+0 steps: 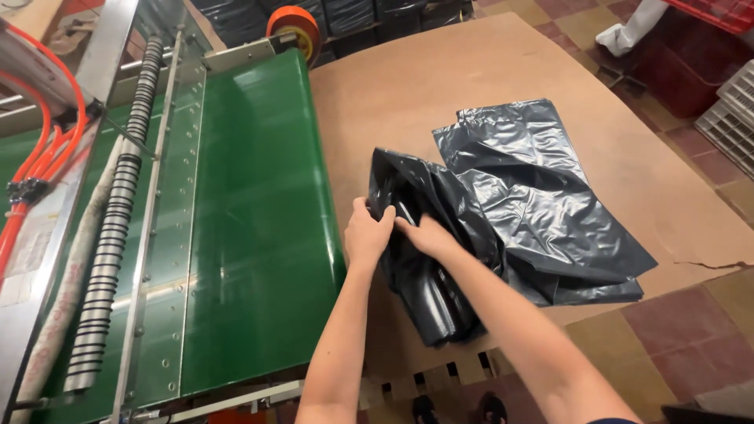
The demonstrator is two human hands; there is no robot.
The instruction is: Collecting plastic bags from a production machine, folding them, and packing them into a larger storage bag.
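A brown cardboard-covered counter (440, 86) stands right of a green conveyor belt (251, 228). On it lie flat dark grey plastic bags (550, 204) at the near right, with a bunched bundle of bags (424, 275) just left, touching them.

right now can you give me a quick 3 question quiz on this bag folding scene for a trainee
1. True or false: both hands grip the same bundle of black plastic bags.
2. What lies directly left of the brown cardboard sheet?
A. a green conveyor belt
B. a sink
C. a wooden shelf
3. Fill in: a second stack of flat black bags lies to the ___ of the hands.

Key:
1. True: the left hand and right hand both clutch the bundle's top edge.
2. A: the green conveyor belt borders the sheet.
3. right
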